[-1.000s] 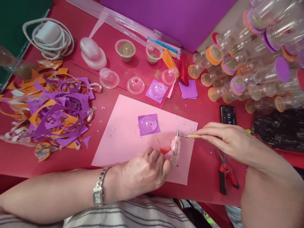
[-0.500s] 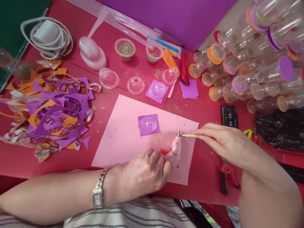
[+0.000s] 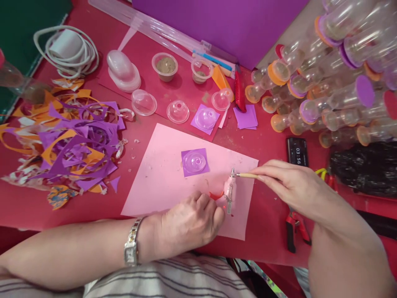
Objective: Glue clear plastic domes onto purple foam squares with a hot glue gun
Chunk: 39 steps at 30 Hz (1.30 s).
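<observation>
My left hand [image 3: 194, 221] is closed round the handle of a pink glue gun [image 3: 230, 191], whose orange trigger shows beside the knuckles. The gun's metal nozzle points away from me, and a small red light glows on its body. Between the fingertips of my right hand [image 3: 287, 182] is a thin wooden stick with a metal end [image 3: 246, 175]; that end meets the nozzle. Both are over a pink sheet [image 3: 161, 174]. Farther up the sheet, a clear domed lid [image 3: 194, 162] sits on a purple paper square [image 3: 202, 154].
Purple and orange paper scraps [image 3: 80, 140] are heaped at left. Clear lids [image 3: 178, 111], cups of brown material [image 3: 165, 67] and a red comb [image 3: 239, 91] lie behind the sheet. Clear bottle shapes [image 3: 335, 99] are stacked at right, above a timer [image 3: 297, 151] and red-handled pliers [image 3: 296, 231].
The metal end of the stick has moved left, up to the glue gun's nozzle. My left hand stays in place on the gun, and the view has shifted slightly.
</observation>
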{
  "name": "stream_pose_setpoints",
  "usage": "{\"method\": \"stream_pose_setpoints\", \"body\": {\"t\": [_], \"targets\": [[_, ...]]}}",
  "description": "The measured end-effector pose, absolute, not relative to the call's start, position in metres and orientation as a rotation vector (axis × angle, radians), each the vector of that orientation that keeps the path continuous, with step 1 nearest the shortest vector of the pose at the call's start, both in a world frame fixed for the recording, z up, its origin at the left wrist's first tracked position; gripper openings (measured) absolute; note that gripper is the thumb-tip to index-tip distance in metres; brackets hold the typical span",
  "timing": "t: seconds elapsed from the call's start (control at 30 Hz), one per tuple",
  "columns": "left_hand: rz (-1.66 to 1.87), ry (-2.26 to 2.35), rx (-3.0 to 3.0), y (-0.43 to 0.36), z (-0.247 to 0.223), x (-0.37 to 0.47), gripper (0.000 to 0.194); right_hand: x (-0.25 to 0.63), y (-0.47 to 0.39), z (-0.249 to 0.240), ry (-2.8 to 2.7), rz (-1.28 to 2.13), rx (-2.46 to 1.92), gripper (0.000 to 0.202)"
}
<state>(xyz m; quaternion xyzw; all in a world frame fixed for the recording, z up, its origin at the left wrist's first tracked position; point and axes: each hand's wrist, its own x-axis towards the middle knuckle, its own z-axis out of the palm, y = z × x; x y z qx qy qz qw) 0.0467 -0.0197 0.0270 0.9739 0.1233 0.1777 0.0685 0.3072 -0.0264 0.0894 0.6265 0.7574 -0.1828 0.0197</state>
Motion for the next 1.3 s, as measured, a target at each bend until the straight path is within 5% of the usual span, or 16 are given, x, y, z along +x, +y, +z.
{"method": "stream_pose_setpoints", "body": {"t": [0.5,1.3], "targets": [[0.423,0.344,2.93,-0.02,0.032,0.045,0.019,0.288,-0.024,0.098,2.294,-0.029,1.859,0.038],[0.542,0.405,2.934,-0.029,0.016,0.05,0.025,0.268,-0.021,0.107,2.207,0.046,1.713,0.031]]}}
